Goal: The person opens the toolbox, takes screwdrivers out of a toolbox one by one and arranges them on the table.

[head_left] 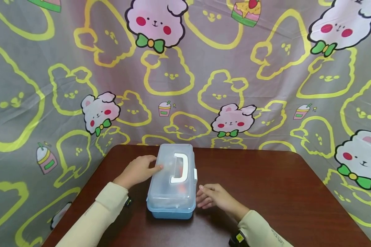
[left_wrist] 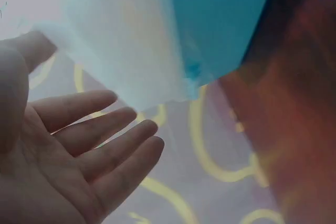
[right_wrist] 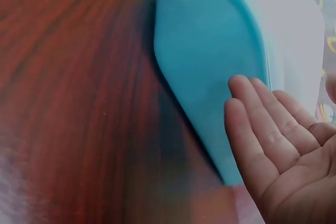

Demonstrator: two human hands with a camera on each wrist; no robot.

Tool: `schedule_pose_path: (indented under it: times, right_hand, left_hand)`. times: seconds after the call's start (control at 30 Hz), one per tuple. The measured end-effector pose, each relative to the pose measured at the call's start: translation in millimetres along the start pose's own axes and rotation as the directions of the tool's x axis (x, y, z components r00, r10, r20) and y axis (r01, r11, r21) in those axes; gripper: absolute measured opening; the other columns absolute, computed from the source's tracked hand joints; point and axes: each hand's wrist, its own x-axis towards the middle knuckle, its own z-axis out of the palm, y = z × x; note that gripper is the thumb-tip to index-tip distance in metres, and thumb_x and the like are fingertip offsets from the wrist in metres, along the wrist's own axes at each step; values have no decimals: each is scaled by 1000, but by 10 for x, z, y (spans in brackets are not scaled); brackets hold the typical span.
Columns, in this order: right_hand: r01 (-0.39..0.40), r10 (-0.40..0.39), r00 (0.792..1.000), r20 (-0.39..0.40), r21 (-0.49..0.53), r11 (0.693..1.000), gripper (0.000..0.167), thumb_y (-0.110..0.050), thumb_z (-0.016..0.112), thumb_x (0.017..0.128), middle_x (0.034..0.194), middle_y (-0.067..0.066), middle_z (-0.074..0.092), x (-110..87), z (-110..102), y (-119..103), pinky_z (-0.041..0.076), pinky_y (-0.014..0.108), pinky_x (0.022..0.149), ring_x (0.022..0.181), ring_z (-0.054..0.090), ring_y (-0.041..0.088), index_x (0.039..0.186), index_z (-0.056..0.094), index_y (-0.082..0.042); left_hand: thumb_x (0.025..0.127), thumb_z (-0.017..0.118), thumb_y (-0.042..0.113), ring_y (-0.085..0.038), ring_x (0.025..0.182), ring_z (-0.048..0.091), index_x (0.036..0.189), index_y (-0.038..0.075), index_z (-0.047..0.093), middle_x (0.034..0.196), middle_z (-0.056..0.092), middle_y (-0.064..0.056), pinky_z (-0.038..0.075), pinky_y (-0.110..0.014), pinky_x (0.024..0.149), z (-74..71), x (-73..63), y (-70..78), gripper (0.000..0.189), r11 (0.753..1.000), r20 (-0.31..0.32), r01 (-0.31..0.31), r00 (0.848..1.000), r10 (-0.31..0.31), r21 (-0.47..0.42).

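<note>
A plastic storage box (head_left: 170,192) with a clear lid, a blue base and a white carrying handle (head_left: 184,168) stands on the table. Its lid is down, and a white latch (head_left: 195,174) shows on the right side. Blurred orange shapes show through the lid. My left hand (head_left: 139,171) is at the box's left side, thumb over the lid's edge; in the left wrist view its fingers (left_wrist: 110,153) are spread and nearly straight. Close to the right side, by the blue base (right_wrist: 205,40), is my right hand (head_left: 217,199), with fingers extended. Whether either hand touches the box is unclear.
The dark brown wooden table (head_left: 259,185) extends on both sides of the box. Behind it and at both sides hangs a grey cloth (head_left: 185,103) printed with yellow outlines and white bunnies. The box's far end lies near the table's back edge.
</note>
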Motion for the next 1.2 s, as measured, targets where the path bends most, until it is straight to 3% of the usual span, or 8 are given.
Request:
schedule_pose_path:
  times: [0.17,0.3,0.4,0.53,0.63,0.8,0.93,1.2]
  right_hand:
    - [-5,5,999,-42,-1,1000,44,-31,51,102,94,22,70,123,-83,28,56,46,75,84,70,35,104,60,12]
    - [-5,2,993,-118,-24,1000,48,-36,57,99,87,20,69,247,-148,56,57,47,72,79,70,33,101,60,12]
    - [-20,14,983,-183,-31,999,51,-39,61,96,79,15,64,345,-186,85,57,45,68,69,67,28,100,59,12]
    - [-44,39,972,-234,-18,999,50,-40,62,95,81,13,59,460,-190,114,57,42,66,67,63,23,104,57,8]
    - [-48,48,966,-254,6,999,49,-41,61,96,88,17,61,532,-174,123,57,42,66,71,64,24,111,55,5]
    - [-54,60,965,-257,30,998,54,-44,60,96,92,19,60,620,-170,135,57,43,68,75,65,25,117,52,5]
    - [-63,71,969,-235,40,997,56,-46,56,97,93,16,61,655,-192,167,57,42,70,76,66,24,118,50,6]
    - [-80,99,984,-150,125,989,54,-48,56,97,93,13,60,678,-191,229,57,43,74,79,67,23,113,50,3]
  left_hand:
    - [91,67,43,-25,115,59,126,4,65,125,63,-10,47,-46,95,-101,-22,229,52,981,7,-133,991,133,143]
    - [93,65,40,-23,122,55,127,7,65,131,60,-8,44,-43,100,-115,-50,410,47,939,62,-301,954,295,169]
    - [95,60,43,-20,122,54,128,10,65,131,60,-5,44,-40,100,-72,-76,524,46,873,91,-448,894,439,194]
    - [96,56,51,-17,120,56,124,11,67,127,63,-4,45,-35,98,-11,-111,663,50,764,100,-606,793,601,220]
    - [94,54,57,-15,118,56,123,11,68,125,64,-3,45,-33,99,32,-133,738,56,688,117,-688,721,683,231]
    - [89,55,64,-13,115,57,124,11,67,123,64,-3,46,-32,96,108,-167,798,65,597,132,-770,631,764,225]
    - [87,58,66,-13,115,57,126,11,66,122,64,-4,43,-31,99,164,-172,844,68,546,141,-809,580,802,219]
    - [87,53,70,-19,121,54,125,16,66,126,63,-2,39,-40,104,257,-187,904,68,452,213,-832,528,822,321]
